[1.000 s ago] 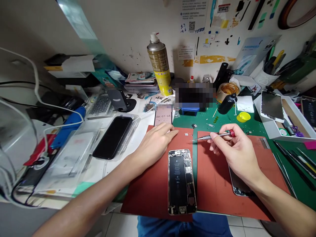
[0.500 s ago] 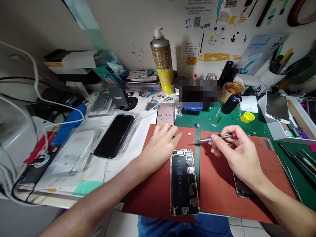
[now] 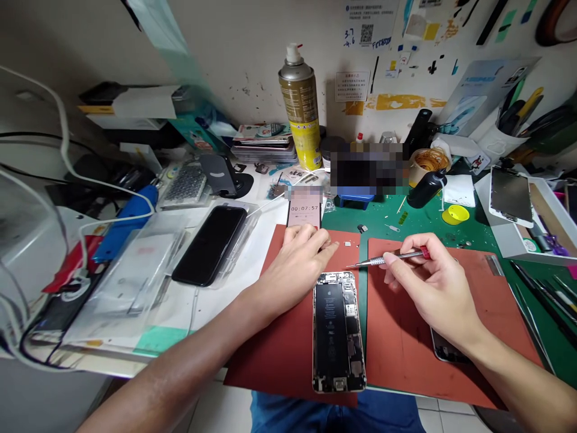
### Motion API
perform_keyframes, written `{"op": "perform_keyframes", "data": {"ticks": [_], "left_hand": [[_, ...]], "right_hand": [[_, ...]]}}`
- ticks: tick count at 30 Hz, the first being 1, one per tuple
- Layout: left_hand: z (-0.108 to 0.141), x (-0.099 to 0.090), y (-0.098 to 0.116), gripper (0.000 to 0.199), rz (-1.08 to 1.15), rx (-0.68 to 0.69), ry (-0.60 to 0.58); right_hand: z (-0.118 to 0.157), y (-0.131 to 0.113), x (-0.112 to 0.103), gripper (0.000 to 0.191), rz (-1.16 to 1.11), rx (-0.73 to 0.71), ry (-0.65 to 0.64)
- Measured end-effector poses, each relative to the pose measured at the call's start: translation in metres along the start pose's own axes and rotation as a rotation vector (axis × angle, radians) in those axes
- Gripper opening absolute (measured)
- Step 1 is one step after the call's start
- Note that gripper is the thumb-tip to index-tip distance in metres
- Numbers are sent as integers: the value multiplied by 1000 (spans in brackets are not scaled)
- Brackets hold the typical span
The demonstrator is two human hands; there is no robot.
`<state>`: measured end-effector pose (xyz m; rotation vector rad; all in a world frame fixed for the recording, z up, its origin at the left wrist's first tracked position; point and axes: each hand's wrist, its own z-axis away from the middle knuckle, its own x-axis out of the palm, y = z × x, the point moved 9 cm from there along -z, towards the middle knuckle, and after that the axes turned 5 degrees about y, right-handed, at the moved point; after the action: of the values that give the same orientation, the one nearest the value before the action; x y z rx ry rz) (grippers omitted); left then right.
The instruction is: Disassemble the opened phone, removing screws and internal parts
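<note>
My right hand (image 3: pixel 428 282) grips a slim metal screwdriver (image 3: pixel 383 260) with a red end cap. Its tip points left, just above the top edge of the opened phone (image 3: pixel 339 334). Inside that phone a black battery and circuit parts lie bare; it rests face up on a reddish-brown mat (image 3: pixel 265 337). My left hand (image 3: pixel 302 255) lies over the mat by the phone's upper left corner, fingers curled together and fingertips hidden. Just beyond it stands a phone with a running timer (image 3: pixel 305 207). Beneath my right wrist, a dark phone-like part (image 3: pixel 444 349) is partly covered.
A black phone (image 3: pixel 210 245) lies at left on clear plastic cases. Behind stand a yellow spray can (image 3: pixel 301 108) and a black bottle (image 3: pixel 426 187). Tweezers and tools (image 3: pixel 547 307) lie at right, near a white box (image 3: pixel 550 234). Cables (image 3: pixel 65 132) hang at far left.
The screwdriver tip has moved slightly down and left, closer to the opened phone's top edge. The whole view has shifted a little; my left hand keeps its place by the phone.
</note>
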<state>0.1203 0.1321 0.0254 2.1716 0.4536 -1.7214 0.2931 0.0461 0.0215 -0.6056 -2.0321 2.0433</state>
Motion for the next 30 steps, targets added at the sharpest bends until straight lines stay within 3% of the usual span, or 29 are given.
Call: {"op": "perform_keyframes", "data": {"ticks": [6, 12, 23, 30], "left_hand": [[6, -18, -6, 31, 175, 11, 116], [11, -12, 1, 29, 398, 85, 15], [10, -4, 4, 32, 388, 102, -3], [9, -5, 5, 32, 406, 94, -8]], "right_hand": [[8, 4, 9, 25, 222, -54, -64], [13, 6, 13, 24, 281, -95, -46], [14, 4, 12, 32, 256, -92, -9], [16, 4, 14, 24, 280, -112, -36]]}}
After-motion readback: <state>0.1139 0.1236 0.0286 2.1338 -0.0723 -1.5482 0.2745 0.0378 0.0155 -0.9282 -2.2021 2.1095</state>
